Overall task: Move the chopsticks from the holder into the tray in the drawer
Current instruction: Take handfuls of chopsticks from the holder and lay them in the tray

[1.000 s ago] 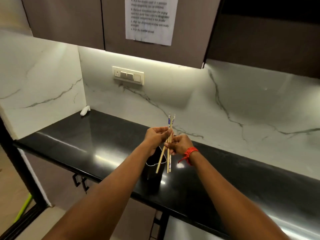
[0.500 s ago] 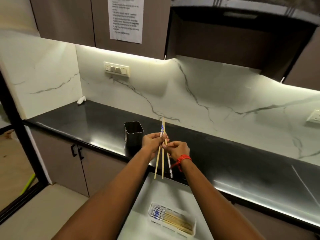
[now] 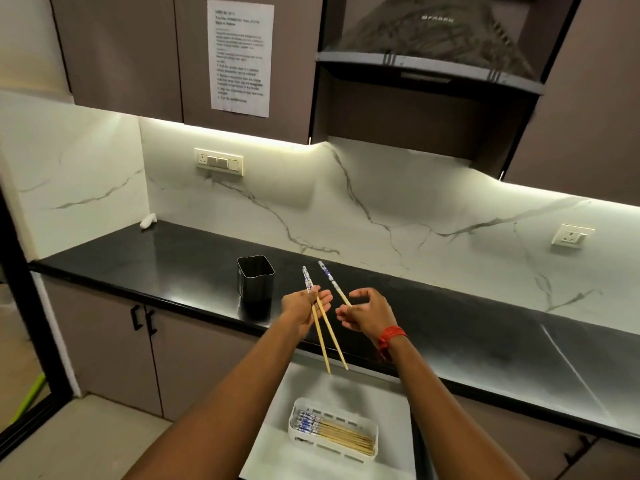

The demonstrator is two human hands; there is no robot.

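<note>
— Where are the chopsticks?
— Two chopsticks (image 3: 325, 336) in my left hand (image 3: 302, 310), fingers pinching them above the open drawer (image 3: 277, 455). My right hand (image 3: 363, 311) grips a third chopstick (image 3: 333, 281).
— And the rest?
— In the white tray (image 3: 372, 432); the holder (image 3: 255, 284) stands on the bench (image 3: 166, 258).

hands parted | left hand (image 3: 304, 311) keeps two chopsticks (image 3: 325, 337) | right hand (image 3: 363, 315) took one

left hand (image 3: 304, 311) gripping chopsticks (image 3: 320, 336), tray (image 3: 333, 432) below

Home kitchen, range hood (image 3: 429, 46), black countertop (image 3: 467, 327)
</note>
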